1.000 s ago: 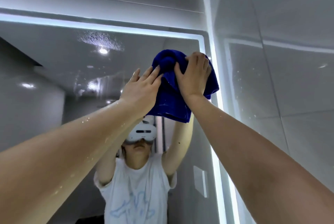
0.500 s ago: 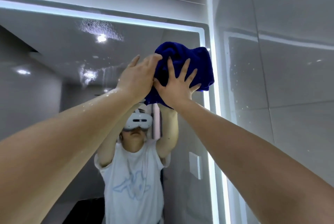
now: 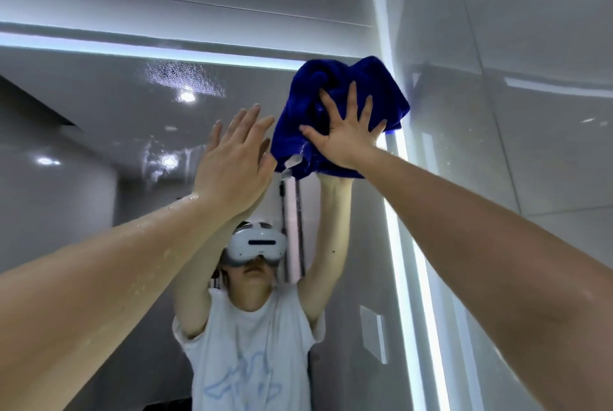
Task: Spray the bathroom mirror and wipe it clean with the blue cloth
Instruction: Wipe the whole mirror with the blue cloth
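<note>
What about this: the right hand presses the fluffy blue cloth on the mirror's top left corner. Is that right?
Not quite. In the head view the right hand presses the fluffy blue cloth on the top right corner of the edge-lit bathroom mirror, not the top left.

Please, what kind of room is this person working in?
Most likely a bathroom. A large wall mirror with a lit strip along its edge, glossy grey wall tiles beside it, and a patch of spray droplets on the glass all suggest it.
</note>
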`<state>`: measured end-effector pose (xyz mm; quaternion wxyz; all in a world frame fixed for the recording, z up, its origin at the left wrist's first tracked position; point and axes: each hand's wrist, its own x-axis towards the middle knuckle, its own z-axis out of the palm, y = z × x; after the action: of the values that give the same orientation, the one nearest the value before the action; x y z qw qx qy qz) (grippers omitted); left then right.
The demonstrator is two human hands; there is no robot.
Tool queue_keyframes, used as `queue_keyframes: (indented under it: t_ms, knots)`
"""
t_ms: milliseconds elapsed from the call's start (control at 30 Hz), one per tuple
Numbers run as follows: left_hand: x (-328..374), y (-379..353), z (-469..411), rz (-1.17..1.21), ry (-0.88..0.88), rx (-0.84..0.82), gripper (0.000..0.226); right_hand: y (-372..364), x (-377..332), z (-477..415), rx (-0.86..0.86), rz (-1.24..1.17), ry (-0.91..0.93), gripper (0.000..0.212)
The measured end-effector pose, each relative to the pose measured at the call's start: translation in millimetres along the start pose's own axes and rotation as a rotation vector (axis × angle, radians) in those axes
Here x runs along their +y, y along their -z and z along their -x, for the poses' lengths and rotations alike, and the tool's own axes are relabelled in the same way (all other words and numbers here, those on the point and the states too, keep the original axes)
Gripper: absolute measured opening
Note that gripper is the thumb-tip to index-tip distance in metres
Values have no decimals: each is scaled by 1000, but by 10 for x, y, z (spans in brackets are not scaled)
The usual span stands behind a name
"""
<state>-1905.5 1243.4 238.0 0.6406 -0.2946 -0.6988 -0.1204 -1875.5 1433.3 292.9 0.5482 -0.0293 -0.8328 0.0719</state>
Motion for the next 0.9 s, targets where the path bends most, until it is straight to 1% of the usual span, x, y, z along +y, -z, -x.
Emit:
queue_keyframes:
  t_ms: [200, 267, 400, 467, 567, 700, 800, 900]
  knots:
    - [-135, 144, -304, -47, 10, -9, 51, 210, -139, -418, 18, -69, -99, 78]
    - [-242, 233, -345, -52, 24, -7, 51, 185, -216, -464, 75, -93, -121, 76]
    - [-532, 430, -271, -102, 57, -4, 49, 47, -250, -463, 237, -63, -143, 74]
    - [-713, 561, -189, -125, 84, 5, 50, 26, -358, -475, 251, -60, -136, 74]
    - [-987, 737, -58, -135, 156, 2, 51, -32, -800, -463, 198, -10, -2, 74]
    - [-1325, 938, 142, -141, 216, -13, 53, -179, -1695, -382, 88, 16, 205, 76]
    - [-1659, 1189, 349, -141, 225, -18, 55, -305, -2325, -271, 20, 18, 260, 78]
    - [-2195, 1525, 597, -153, 257, -11, 54, -422, -2853, -196, -17, 36, 291, 79]
